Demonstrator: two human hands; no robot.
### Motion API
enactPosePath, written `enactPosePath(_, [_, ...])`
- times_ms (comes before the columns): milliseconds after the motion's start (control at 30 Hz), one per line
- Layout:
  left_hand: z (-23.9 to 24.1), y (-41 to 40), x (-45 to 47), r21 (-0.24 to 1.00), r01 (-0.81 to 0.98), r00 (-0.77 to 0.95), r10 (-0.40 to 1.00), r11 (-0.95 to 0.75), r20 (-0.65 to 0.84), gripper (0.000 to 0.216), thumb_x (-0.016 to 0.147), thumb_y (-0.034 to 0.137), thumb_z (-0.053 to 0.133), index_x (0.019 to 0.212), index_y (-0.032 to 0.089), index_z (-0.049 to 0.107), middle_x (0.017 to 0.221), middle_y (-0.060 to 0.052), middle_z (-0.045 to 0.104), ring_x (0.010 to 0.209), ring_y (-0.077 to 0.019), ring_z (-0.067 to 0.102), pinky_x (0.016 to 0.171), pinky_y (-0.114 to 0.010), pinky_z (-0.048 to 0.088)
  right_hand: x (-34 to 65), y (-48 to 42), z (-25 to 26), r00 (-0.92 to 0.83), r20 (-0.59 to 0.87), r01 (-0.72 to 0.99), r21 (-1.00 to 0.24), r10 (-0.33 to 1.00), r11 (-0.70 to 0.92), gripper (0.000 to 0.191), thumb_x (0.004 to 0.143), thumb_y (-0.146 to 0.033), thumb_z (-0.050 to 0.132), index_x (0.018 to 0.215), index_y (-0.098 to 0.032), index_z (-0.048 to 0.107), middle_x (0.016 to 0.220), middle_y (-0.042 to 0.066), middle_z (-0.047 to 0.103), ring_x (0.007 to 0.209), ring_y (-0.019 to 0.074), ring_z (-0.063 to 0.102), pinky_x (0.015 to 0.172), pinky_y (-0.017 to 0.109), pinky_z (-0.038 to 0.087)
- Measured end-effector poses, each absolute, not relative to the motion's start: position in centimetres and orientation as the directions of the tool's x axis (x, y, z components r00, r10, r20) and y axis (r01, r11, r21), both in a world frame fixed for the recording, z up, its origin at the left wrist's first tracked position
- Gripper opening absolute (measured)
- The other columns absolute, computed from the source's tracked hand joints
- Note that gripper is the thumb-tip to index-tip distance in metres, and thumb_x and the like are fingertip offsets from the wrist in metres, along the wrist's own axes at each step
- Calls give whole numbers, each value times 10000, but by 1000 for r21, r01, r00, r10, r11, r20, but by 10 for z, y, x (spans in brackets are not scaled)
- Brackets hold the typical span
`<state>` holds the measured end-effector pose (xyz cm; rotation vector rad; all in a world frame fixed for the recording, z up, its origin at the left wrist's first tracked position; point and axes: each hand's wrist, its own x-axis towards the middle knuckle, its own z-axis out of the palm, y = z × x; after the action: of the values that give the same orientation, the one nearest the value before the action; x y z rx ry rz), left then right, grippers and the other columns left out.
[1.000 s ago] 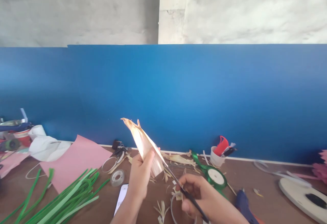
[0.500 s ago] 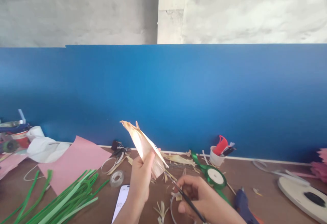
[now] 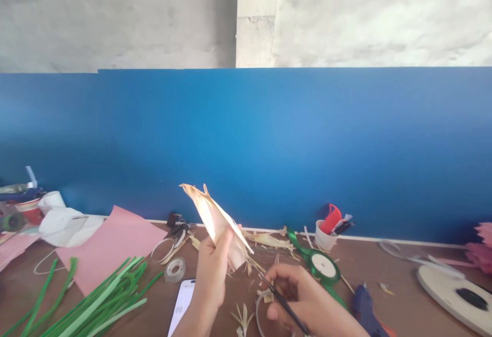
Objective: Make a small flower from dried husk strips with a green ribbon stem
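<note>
My left hand [image 3: 213, 268] grips a pale, dry corn husk [image 3: 209, 209], thumb in front and fingers behind. The husk is folded lengthwise, and its pointed brownish end slants up to the left. In my right hand [image 3: 298, 291] is a slim black-handled tool [image 3: 286, 303]; its narrow metal end reaches up-left to the husk's lower right edge. Whether the tip bites into the husk or only touches it, I cannot tell, nor can I make out the tool's exact kind. Husk scraps [image 3: 242, 319] lie on the table beneath.
Green pipe cleaners [image 3: 103, 301], pink paper [image 3: 111, 250], a tape roll [image 3: 175, 269] and a phone [image 3: 182, 301] lie at left. At right are a green ribbon spool [image 3: 323, 268], a white cup of tools [image 3: 325, 237], a glue gun [image 3: 365, 309] and a pale round disc [image 3: 442, 288]. A blue partition [image 3: 246, 147] stands behind.
Both hands, the husk and the tool hold nearly the same positions. Only a slight shift of the whole view shows.
</note>
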<state>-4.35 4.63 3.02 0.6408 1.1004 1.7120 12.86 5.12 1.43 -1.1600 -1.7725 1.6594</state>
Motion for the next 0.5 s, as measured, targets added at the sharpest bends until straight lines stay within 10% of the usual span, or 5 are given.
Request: enactPosePath(500, [23, 49, -44, 870, -477, -378, 922, -122, -79, 406, 677, 478, 743, 818, 99, 766, 440, 62, 392, 427, -59, 320, 404, -187, 253, 126, 52, 12, -525, -221, 238, -965, 822, -107, 259, 605, -168, 693, 801, -178, 526, 515, -86, 512, 374, 39, 336, 338, 170, 228])
